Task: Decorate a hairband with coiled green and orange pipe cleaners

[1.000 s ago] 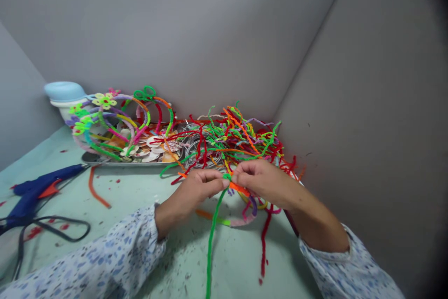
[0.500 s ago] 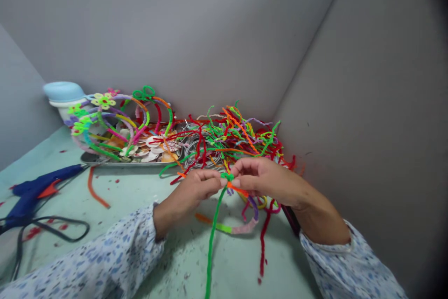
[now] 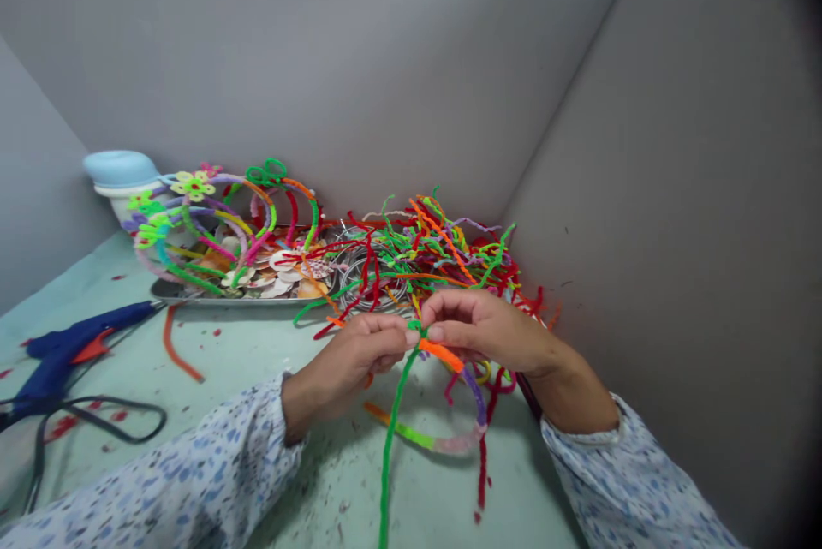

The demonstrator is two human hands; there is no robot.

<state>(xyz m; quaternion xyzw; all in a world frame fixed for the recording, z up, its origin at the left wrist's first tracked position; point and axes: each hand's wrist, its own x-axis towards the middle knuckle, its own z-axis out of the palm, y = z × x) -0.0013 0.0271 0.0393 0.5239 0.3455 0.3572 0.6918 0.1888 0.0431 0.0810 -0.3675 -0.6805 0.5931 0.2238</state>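
My left hand [image 3: 360, 352] and my right hand [image 3: 488, 328] meet above the table, each pinching the same spot on a headband [image 3: 449, 412] wrapped in orange, purple, pink and green pipe cleaner. At the pinch a green pipe cleaner [image 3: 389, 438] is wound round the band, and its long free end hangs down toward me. The band's lower curve sits just above the table below my hands. Behind my hands lies a tangled heap of pipe cleaners [image 3: 437, 253] in red, green, orange and purple.
A metal tray [image 3: 193, 296] at the back left carries finished wrapped headbands [image 3: 211, 223] with pipe-cleaner flowers and paper discs. A light blue lidded pot [image 3: 119, 176] stands behind it. A blue glue gun [image 3: 64, 352] with its black cord lies at the left. Grey walls close in behind and right.
My right hand has turned a little, and the band has swung lower and further out below my hands. The green end stays hanging. My left hand has barely shifted.
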